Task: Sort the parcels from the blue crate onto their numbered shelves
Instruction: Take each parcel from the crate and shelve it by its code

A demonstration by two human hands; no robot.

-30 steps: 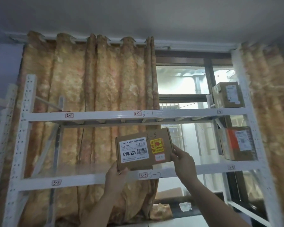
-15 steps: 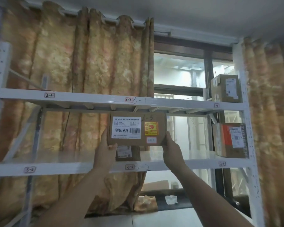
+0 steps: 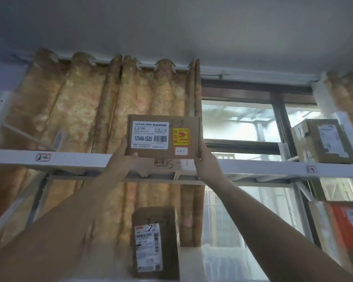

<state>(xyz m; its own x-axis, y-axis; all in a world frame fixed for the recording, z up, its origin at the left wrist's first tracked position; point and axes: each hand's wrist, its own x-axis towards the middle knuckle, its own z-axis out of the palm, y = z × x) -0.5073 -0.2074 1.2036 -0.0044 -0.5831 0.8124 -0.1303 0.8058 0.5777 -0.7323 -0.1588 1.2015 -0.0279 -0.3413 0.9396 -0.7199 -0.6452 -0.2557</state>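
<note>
Both arms are reaching up, bare forearms. The left hand (image 3: 124, 157) and right hand (image 3: 206, 162) are clamping a flat rectangular cardboard parcel (image 3: 163, 136) by its lower corners, one hand on each side, fingers wrapping behind it. The parcel is sitting upright, face toward the person, just above the front beam of the upper shelf (image 3: 73, 160), right over the middle tag. Whether its bottom edge is resting on the shelf, I can't tell.

The parcel is showing matte brown card, a glossy white label printed "12V4A-5525" with a barcode, a yellow sticker with red print, a small white sticker, and handwritten "2-3" at the top.

The shelf is white painted metal, smooth, with a small red-framed tag (image 3: 43, 157) reading "2-2" on the left.

On the shelf below, a taller brown box (image 3: 156, 241) is standing upright with a white shipping label. At the right end of the upper shelf, a taped cardboard box (image 3: 322, 142) is sitting tilted. Lower right, a box with an orange panel (image 3: 342, 228) is partly cut off.

Behind, a mottled orange-tan curtain (image 3: 90, 110) is hanging in thick folds beside a dark-framed window (image 3: 240, 123).
</note>
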